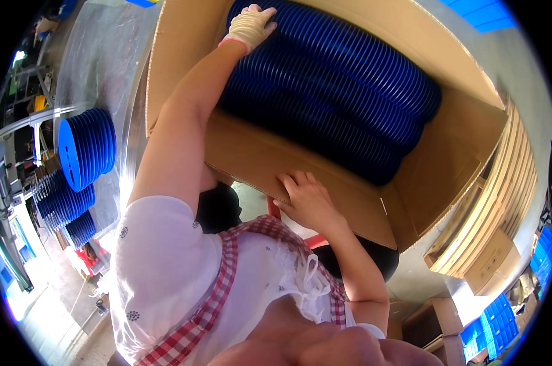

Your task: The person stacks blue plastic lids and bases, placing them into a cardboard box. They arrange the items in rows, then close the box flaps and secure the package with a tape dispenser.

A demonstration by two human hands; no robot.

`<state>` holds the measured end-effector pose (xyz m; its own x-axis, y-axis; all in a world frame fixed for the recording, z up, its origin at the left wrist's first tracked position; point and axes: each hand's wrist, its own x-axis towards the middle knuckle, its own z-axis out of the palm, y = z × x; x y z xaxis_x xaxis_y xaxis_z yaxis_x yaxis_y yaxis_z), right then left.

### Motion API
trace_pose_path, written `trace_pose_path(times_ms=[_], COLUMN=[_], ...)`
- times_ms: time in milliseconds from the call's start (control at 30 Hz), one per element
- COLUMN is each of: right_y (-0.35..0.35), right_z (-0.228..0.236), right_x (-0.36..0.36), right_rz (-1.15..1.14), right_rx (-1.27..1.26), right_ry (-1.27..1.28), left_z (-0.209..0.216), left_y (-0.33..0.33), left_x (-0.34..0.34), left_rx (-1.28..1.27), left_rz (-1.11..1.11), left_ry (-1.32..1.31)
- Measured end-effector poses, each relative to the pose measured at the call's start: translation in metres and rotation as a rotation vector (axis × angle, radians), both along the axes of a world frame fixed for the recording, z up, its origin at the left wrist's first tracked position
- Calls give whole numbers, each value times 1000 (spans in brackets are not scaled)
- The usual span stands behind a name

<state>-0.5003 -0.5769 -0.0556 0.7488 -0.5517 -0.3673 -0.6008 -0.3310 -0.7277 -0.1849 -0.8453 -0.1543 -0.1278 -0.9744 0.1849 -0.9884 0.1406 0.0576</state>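
Note:
A large open cardboard box (465, 146) holds rows of thin blue discs (343, 79) packed on edge. My left hand (249, 27), in a pale glove with a pink cuff, reaches to the far left end of the rows. Its fingers are spread and rest on the discs, with bare fingertips showing. My right hand (307, 198) is ungloved and lies on the near flap (349, 216) of the box. Its fingers lie flat over the cardboard, and the thumb is at the flap's edge. The undersides of both hands are hidden.
At left, more blue discs (86, 149) stand in rows beside clear plastic sheeting (99, 61). Wooden pallets (495, 201) are stacked to the right of the box. Another cardboard box (431, 323) and blue crates (492, 323) are at lower right. Red bars (273, 208) show below the near flap.

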Motion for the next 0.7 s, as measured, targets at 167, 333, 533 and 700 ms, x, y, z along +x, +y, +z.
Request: trace_pose_path(times_ms=[167,333,533,700], right_y=[1,2,3,3], right_z=[-2,-1,-3,-4], right_x=[-1,-1,-1,-2], right_rz=[-6,-13,-15,-21], right_rx=[-15,-17,-36,-32], right_ry=[-10,-10,-34,-29], left_z=[5,-2,-18,0], left_y=[5,-1,-9,-7], left_x=[-14,-19,-16,-29], left_rx=[9,12,51,110], left_rz=[90,78,-85,-80], left_ry=[16,-47,-153,-102])
